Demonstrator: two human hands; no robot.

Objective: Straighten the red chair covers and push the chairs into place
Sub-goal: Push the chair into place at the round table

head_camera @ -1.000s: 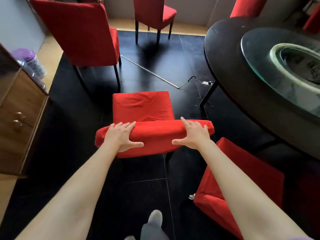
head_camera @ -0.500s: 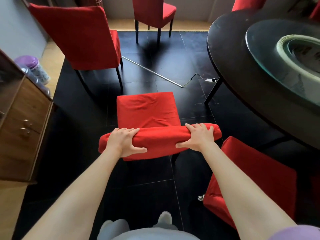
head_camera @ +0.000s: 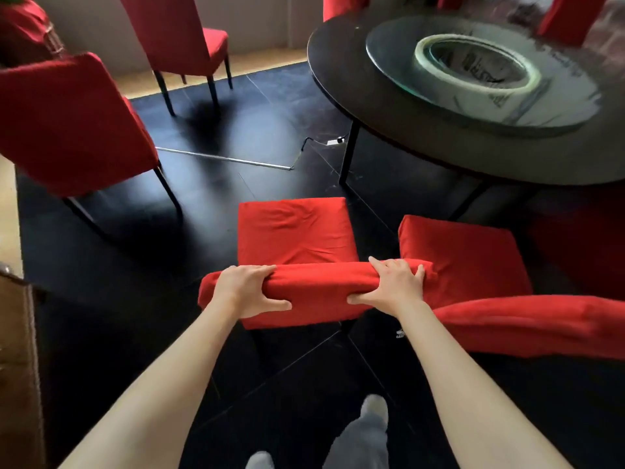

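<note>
You hold the chair by its back, left hand and right hand fingers curled round it, yet it stands outside the tabletop, not pushed in.

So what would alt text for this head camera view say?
Both hands, left hand and right hand, grip the top of a red-covered chair facing a round dark table. Another red chair stands beside it on its right.
</note>
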